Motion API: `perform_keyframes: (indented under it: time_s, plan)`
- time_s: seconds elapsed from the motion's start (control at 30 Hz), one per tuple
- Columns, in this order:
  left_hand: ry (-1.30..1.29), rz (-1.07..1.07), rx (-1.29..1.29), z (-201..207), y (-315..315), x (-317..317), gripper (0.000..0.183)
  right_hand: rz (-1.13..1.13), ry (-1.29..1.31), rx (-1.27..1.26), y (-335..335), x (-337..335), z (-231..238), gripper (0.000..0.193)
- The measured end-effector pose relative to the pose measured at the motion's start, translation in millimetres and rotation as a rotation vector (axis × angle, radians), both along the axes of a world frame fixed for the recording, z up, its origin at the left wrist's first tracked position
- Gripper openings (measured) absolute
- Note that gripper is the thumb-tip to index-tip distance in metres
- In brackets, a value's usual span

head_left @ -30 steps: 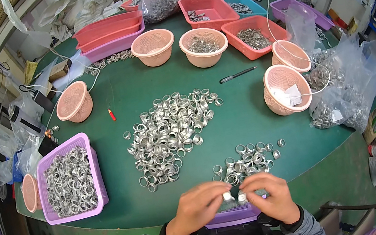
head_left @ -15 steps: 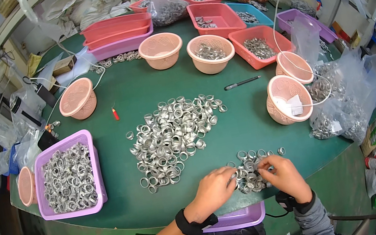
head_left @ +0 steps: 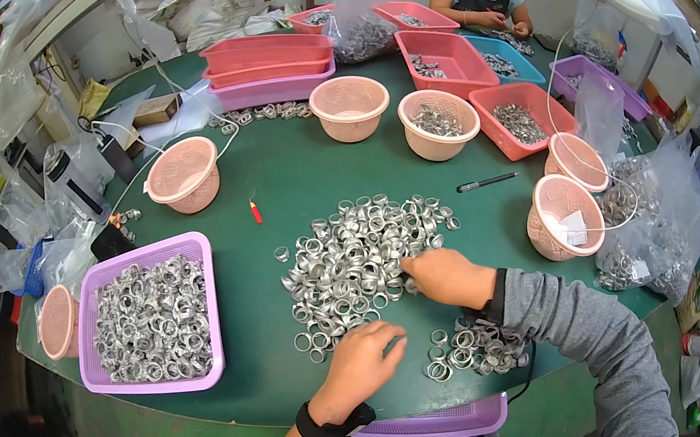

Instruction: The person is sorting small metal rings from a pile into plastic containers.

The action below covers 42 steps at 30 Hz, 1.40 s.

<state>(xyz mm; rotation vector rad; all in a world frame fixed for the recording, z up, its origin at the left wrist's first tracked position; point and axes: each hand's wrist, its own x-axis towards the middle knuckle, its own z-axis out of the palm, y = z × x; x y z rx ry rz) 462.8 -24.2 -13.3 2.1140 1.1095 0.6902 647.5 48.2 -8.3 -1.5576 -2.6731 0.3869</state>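
Where the large heap of rings [head_left: 344, 266] is spread at the centre of the frame, silver-grey metal bands with a dull shine are seen, tumbled at mixed angles and overlapping too closely to be counted. The right hand [head_left: 452, 278] is set at the heap's right edge, its fingers curled and bunched; whether a ring is gripped cannot be told. The left hand [head_left: 358, 371] is held just below the heap, thumb and fingers loosely parted, with nothing seen between them. Two loose heaps are counted near the hands; the smaller heap [head_left: 465, 352], lower right of centre, is partly covered by one grey sleeve [head_left: 562, 303]. Six round peach baskets [head_left: 184, 177] and one black pen [head_left: 488, 182] are counted. One purple tray [head_left: 211, 313] filled with rings is noted at left, and one purple basket [head_left: 488, 416] at the lower edge, partly hidden by the table [head_left: 248, 330].
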Motion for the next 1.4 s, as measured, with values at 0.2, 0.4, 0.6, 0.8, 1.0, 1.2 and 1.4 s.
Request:
perform_keyframes:
  time_s: [0.2, 0.4, 0.6, 0.8, 1.0, 1.2, 1.4]
  plan:
    - [0.057, 0.004, 0.087, 6.7, 18.2, 3.7, 0.012, 0.014, 0.04, 0.015, -4.6, 18.9, 29.4, 0.015]
    - [0.293, -0.007, 0.307, -2.5, 38.9, 43.9, 0.016, -0.402, 0.752, -0.366, -56.3, 48.5, 78.6, 0.017]
    - [0.539, -0.124, 0.436, -13.6, 45.2, 50.9, 0.006, -0.625, 1.161, -0.816, -108.1, 66.0, 81.0, 0.014]
    - [-0.206, -0.2, 0.003, 45.6, -9.1, 49.9, 0.01, -0.623, 1.285, -0.807, -134.7, 67.6, 76.4, 0.014]
    - [-0.483, -0.209, -0.17, 51.4, -34.9, 51.6, 0.011, -0.57, 1.364, -0.697, -149.8, 51.1, 73.4, 0.014]
    - [-0.47, -0.224, -0.141, 51.0, -37.7, 50.5, 0.011, -0.561, 1.304, -0.66, -152.9, 46.5, 69.6, 0.014]
    - [-0.464, -0.221, -0.179, 51.9, -38.2, 49.1, 0.01, -0.586, 1.314, -0.655, -151.6, 47.5, 69.6, 0.013]
